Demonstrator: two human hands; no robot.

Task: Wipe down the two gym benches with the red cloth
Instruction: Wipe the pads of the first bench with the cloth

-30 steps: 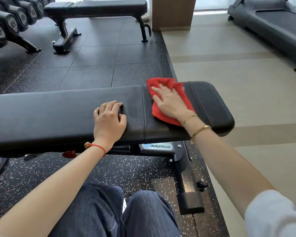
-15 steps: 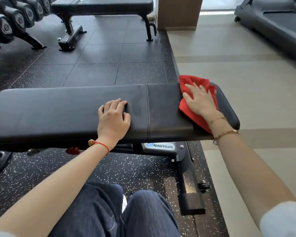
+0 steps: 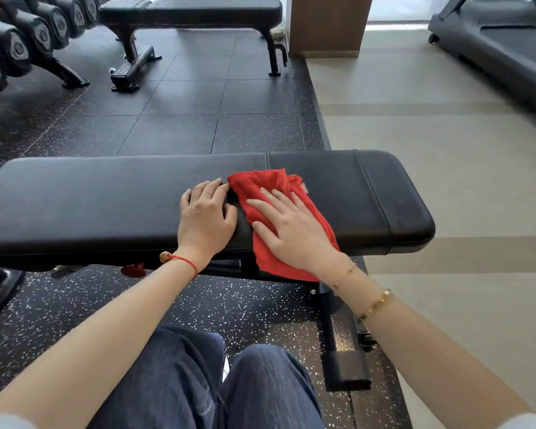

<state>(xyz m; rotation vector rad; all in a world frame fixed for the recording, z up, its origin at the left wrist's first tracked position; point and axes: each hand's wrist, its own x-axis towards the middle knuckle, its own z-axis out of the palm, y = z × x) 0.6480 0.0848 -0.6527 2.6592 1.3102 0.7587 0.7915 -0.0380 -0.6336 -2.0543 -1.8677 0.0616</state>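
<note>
Two black benches: the near bench (image 3: pixel 106 205) and the far bench (image 3: pixel 192 9). One red cloth (image 3: pixel 260 193). Two hands, left hand (image 3: pixel 205 218) and right hand (image 3: pixel 294 233). One treadmill (image 3: pixel 508 44). Three bracelets. Dumbbells (image 3: pixel 16 48) in a row, at least six in sight.

Bright, even daylight enters from the far top, whitening the window (image 3: pixel 396 7) there. The bench (image 3: pixel 106 196) shows soft sheen; shadows are faint. Wide-angle bending curves the edges. Focus is sharp.
</note>
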